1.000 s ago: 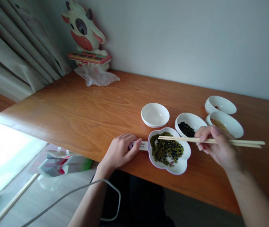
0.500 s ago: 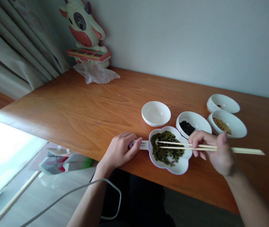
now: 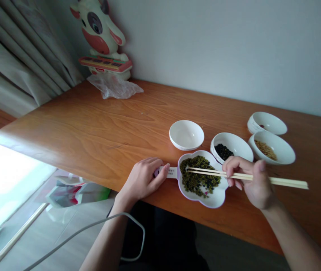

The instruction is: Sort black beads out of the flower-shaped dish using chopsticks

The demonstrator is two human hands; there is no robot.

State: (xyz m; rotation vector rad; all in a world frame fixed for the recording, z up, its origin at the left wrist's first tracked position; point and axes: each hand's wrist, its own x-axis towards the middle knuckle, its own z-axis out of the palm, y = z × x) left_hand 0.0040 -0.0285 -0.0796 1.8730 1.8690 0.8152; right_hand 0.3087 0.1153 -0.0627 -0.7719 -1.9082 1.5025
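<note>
My left hand [image 3: 146, 177] is closed round the handle of a white, purple-rimmed, cloud-shaped tray [image 3: 218, 197] near the table's front edge. Green beans [image 3: 197, 162] mixed with black beans cover much of its floor. In my right hand [image 3: 247, 180] is a pair of wooden chopsticks [image 3: 279, 181], their tips close together in the beans at the tray's left side. Whether a bean is between the tips is too small to tell. A white bowl holding black beans [image 3: 223, 151] stands just behind the tray, and a bare white bowl [image 3: 186, 134] is to its left.
Farther right are a bowl of tan grains [image 3: 264, 149] and a bowl [image 3: 271, 122] with a small reddish bit in it. A cow-shaped toy keyboard [image 3: 105, 62] and a crumpled plastic bag [image 3: 117, 87] sit at the back left. A grey cable [image 3: 101, 222] crosses over my left forearm.
My right hand has shifted slightly left with the chopsticks. Their tips have drawn closer together and moved a little left in the beans. My left hand stays on the handle.
</note>
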